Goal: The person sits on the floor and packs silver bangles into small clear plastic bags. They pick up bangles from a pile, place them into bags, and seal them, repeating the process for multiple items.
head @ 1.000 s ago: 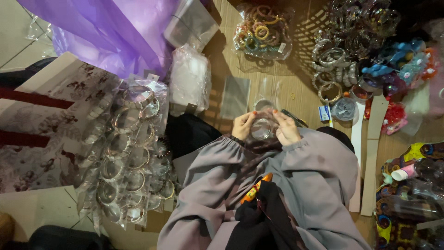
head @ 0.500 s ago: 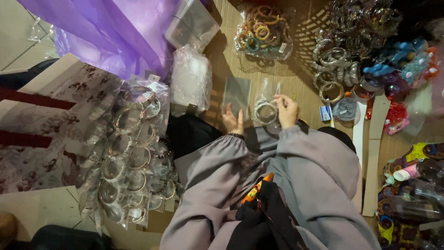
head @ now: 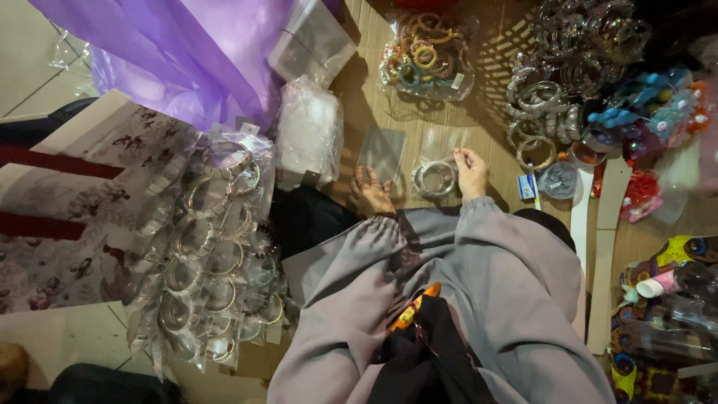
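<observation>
Hands low over wooden floor (head: 419, 127), both in grey sleeves (head: 449, 284). Left hand (head: 370, 191): fingers loosely curled, resting at lower edge of flat clear plastic sleeve (head: 381, 153); whether gripping or only touching, cannot tell. Right hand (head: 471, 172): fingers closed in pinch on right edge of small clear bag (head: 437, 176), bag holding silver bangle set (head: 434, 179) and lying flat on floor between the two hands.

Surroundings:
- Left of left hand: white wrapped bundle (head: 308, 135), upright, just beside flat plastic sleeve.
- Further left: large heap of bagged silver bangles (head: 206, 247), spread over patterned fabric (head: 60, 224).
- Above heap: purple plastic sheet (head: 187, 52), crumpled.
- Upper centre: bag of coloured hair ties and rings (head: 426, 56), well apart from both hands.
- Upper right: pile of loose silver bangles (head: 542, 112), near right hand; blue and red trinkets (head: 643, 112) beyond.
- Right of right hand: small blue-and-white tag (head: 527, 187) and round clear packet (head: 557, 179), near wrist.
- Lower centre: orange object (head: 411, 310) in lap, partly hidden by dark cloth.
</observation>
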